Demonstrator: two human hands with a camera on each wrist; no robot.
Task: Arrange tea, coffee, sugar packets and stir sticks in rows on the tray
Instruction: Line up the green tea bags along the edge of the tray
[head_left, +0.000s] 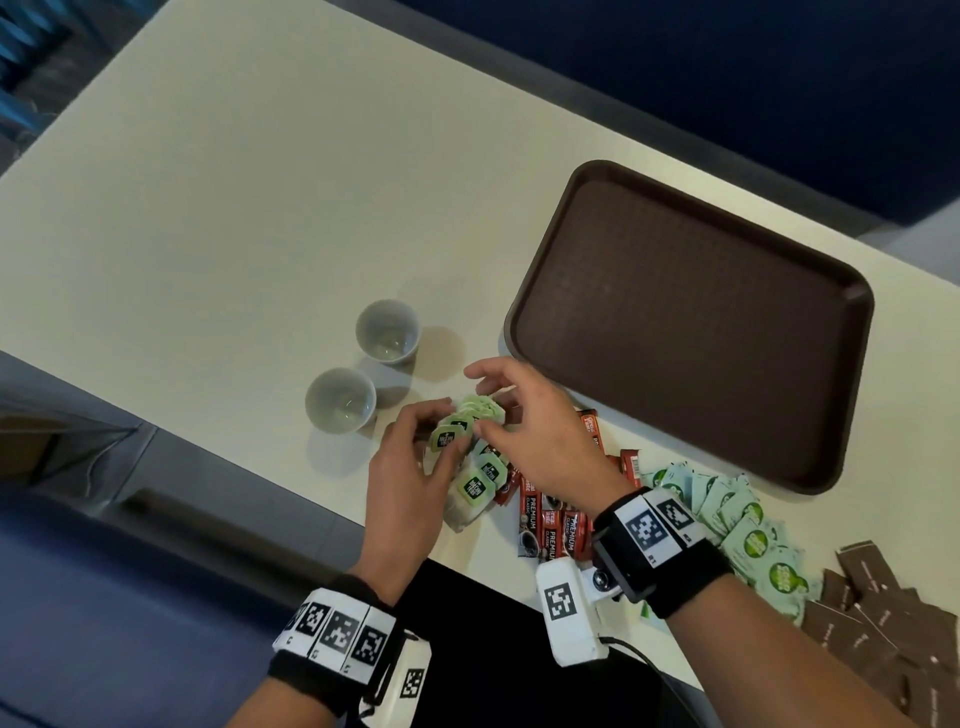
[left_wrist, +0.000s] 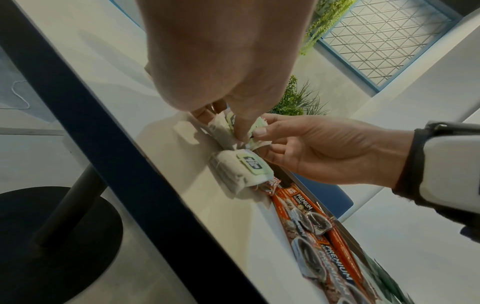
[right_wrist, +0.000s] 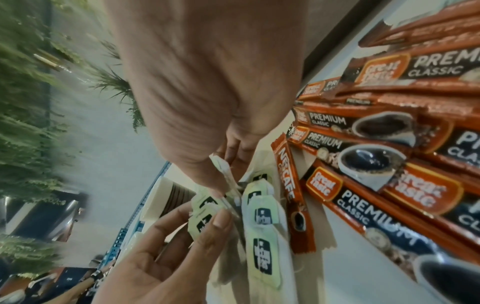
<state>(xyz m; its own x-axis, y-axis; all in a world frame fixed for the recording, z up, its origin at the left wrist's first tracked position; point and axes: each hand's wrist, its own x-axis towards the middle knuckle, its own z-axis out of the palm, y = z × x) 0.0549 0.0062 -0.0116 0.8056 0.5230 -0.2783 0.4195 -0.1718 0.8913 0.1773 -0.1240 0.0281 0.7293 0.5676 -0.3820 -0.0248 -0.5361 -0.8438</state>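
A small fan of tea bags (head_left: 460, 423) with green tags is held over the table between my two hands. My left hand (head_left: 441, 434) pinches the tags from the near side, thumb on top (right_wrist: 215, 222). From the far side, my right hand (head_left: 493, 410) pinches a tea bag (right_wrist: 224, 176) of the same bunch. More tea bags (head_left: 475, 491) lie below on the table. Red and black coffee sticks (head_left: 550, 519), green sugar packets (head_left: 748, 519) and brown stir stick packets (head_left: 883, 623) lie in heaps to the right. The brown tray (head_left: 691, 322) holds nothing.
Two grey cups (head_left: 387, 332) (head_left: 340, 400) stand left of my hands. The cream table (head_left: 234, 208) stretches far to the left and back. Its near edge runs just under my wrists.
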